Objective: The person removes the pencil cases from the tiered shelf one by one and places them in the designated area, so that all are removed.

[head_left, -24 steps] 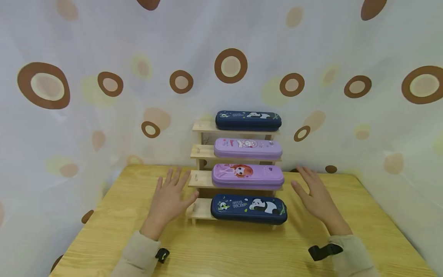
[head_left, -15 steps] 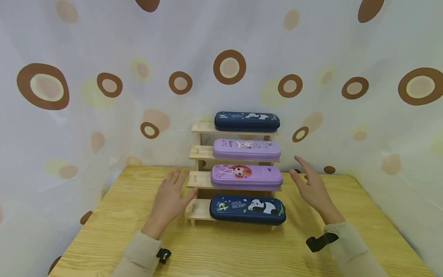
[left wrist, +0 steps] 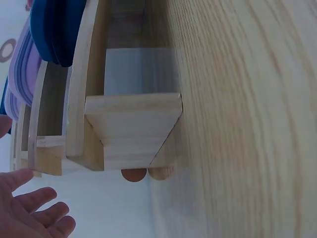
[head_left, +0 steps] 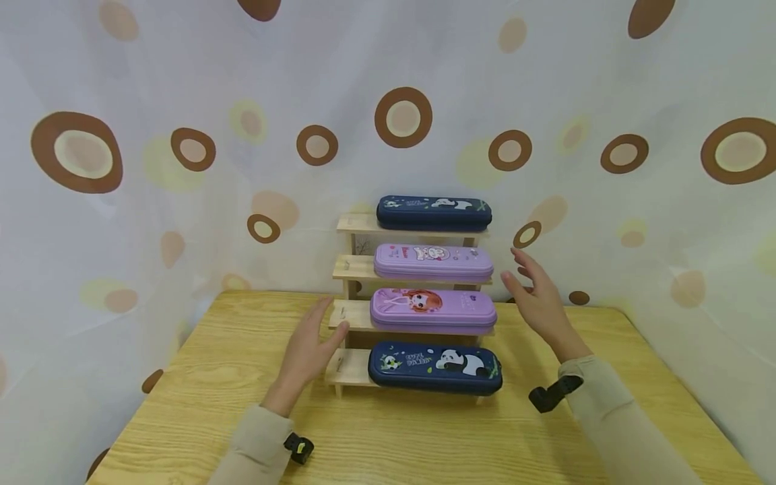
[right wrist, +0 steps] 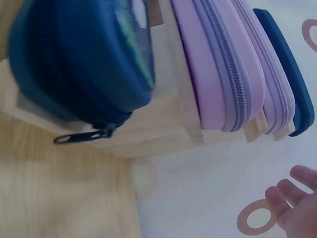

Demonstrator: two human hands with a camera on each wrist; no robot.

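A stepped wooden stand (head_left: 351,362) bears one pencil case per step. The lowest holds a dark blue panda case (head_left: 434,368); above it is a purple case with a red-haired girl (head_left: 433,310). Higher up come a lilac rabbit case (head_left: 434,263) and, on top, another dark blue panda case (head_left: 434,214). My left hand (head_left: 307,350) is held beside the stand's left end, fingers extended and apart from the cases. Opposite it, my right hand (head_left: 539,306) hovers off the right ends of the purple and lilac cases, fingers slightly bent, holding nothing. The right wrist view shows a zipper pull (right wrist: 84,136) hanging from the lowest case.
The stand is on a wood-grain table (head_left: 400,438), near its back edge. Behind and at both sides hangs a pale curtain (head_left: 182,67) with brown oval patterns. Black straps (head_left: 554,394) circle both wrists over light sleeves.
My right hand has moved up and inward, from beside the purple case toward the lilac one's height. The left hand has turned more side-on and shifted slightly right. The cases have stayed put.
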